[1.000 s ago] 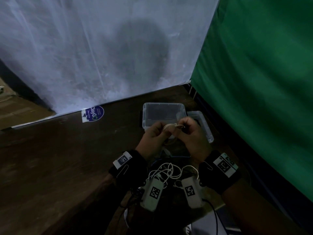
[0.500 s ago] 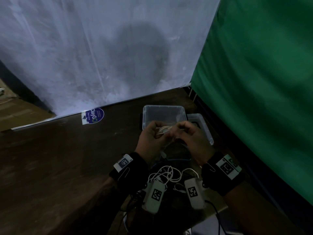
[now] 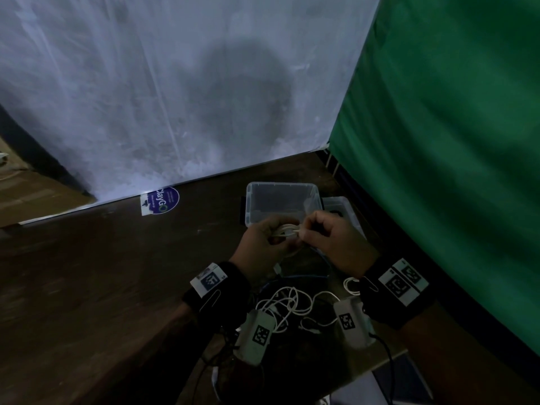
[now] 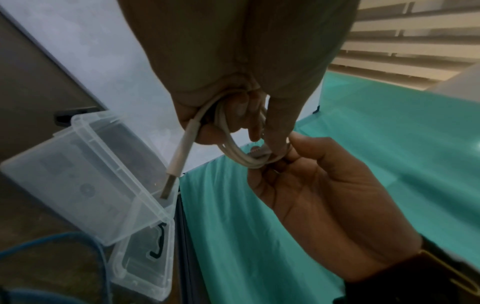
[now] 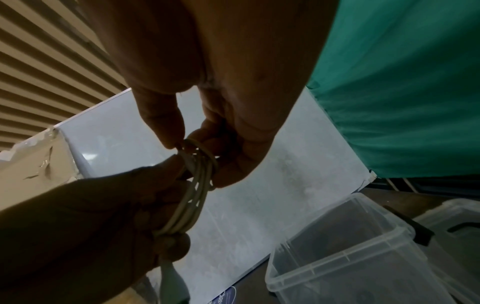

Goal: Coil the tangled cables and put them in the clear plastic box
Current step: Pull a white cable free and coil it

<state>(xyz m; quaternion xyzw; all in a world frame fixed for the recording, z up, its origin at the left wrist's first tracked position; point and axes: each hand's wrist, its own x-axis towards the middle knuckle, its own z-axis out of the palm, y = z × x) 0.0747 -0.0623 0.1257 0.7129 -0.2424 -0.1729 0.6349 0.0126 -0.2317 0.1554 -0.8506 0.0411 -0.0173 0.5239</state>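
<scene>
Both hands, L (image 3: 263, 244) & R (image 3: 336, 244), pinch white cable coil (image 3: 287, 230).

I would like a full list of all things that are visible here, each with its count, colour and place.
coiled cable: one, white, held in the air between both hands, above the table, just in front of the box
clear plastic box: one, transparent, open, on the table beyond the hands
lid: one, transparent, on the table, at the right side of the box
loose cables: several, white, tangled on the table near the wrists
blue cable: one, blue, on the table near the box
sticker: one, blue and white, at the table's far edge
table: one, dark brown
left hand: one, grips the coil
right hand: one, pinches the coil's end
</scene>
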